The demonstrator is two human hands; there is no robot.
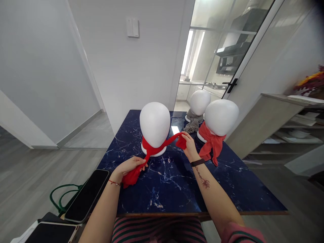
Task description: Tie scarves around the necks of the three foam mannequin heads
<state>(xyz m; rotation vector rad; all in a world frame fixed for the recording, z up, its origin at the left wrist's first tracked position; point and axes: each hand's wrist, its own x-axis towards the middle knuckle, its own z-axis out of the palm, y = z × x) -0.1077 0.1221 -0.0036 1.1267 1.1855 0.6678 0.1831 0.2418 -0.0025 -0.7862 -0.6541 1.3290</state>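
A white mannequin head [155, 123] stands on the blue marbled table, with a red scarf [152, 150] round its neck. My left hand [133, 166] is closed on one end of the scarf, in front of the head and to its left; loose cloth hangs below the fingers. Out to the right, my right hand [187, 145] grips the other end, holding that length stretched and raised off the table. The two ends come together or cross low at the front of the neck; I cannot tell if they are knotted there.
To the right stands a second white head [221, 117] with a knotted coral-red scarf [212, 143]. Behind it is a third head [200, 102] in a grey scarf [193, 122]. Phones [87, 195] lie at lower left, near a green cord [60, 199]. Shelves [286, 135] stand right of the table [164, 189].
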